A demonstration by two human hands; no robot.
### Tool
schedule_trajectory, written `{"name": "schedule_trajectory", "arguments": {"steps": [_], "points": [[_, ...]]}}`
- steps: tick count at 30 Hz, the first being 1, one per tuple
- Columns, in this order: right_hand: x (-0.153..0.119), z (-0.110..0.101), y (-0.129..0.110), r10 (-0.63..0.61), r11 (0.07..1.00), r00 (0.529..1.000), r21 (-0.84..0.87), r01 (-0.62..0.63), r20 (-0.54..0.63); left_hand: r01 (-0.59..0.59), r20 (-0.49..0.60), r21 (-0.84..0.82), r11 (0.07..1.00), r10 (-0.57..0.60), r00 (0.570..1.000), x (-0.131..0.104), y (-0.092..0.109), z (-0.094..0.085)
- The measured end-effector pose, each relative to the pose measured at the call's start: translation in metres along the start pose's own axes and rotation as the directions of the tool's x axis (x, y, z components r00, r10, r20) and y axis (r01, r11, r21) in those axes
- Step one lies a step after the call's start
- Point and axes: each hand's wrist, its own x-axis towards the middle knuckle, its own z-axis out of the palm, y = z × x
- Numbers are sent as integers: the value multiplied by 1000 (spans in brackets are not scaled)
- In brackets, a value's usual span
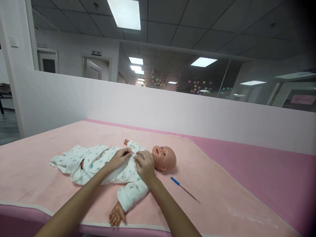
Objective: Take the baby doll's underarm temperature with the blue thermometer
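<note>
A baby doll (168, 158) lies on its back on a pink mat, its head toward the right. It wears a white printed baby outfit (123, 171) with long sleeves and legs. Over the doll's chest, my left hand (120, 158) pinches the front edge of the outfit. My right hand (145, 164) meets it from the other side, fingers bent onto the same cloth below the doll's chin. Between my fingertips the small bit of fabric is mostly hidden. One doll hand (117, 214) sticks out of its sleeve near the mat's front edge.
A blue-capped stick, perhaps a pen or thermometer, (185, 189) lies right of the doll on the pink mat (212, 194). The mat covers a darker pink padded surface (283, 174). Behind it stands a low white wall (160, 108) with glass above.
</note>
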Motion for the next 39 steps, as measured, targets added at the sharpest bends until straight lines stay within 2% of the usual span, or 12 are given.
{"name": "schedule_trajectory", "arguments": {"steps": [8,18,24,28,33,39], "points": [[1,3,1,1,1000,1000,15,-1,31,40,-60,37,999,-38,997,1,-5,1],[1,3,1,16,1000,998,-6,-16,60,27,14,-81,996,-25,1000,2,-6,2],[0,2,0,45,996,995,-79,-37,93,-18,27,-56,998,20,999,1,-5,2],[1,-1,-5,26,991,995,-134,-13,98,-8,41,-51,999,10,999,2,-4,1],[1,-1,-7,22,990,996,-142,-9,91,-58,37,13,998,57,998,0,-1,2],[1,1,-6,37,999,994,-34,-33,102,-102,23,155,983,99,995,-1,-2,4]]}}
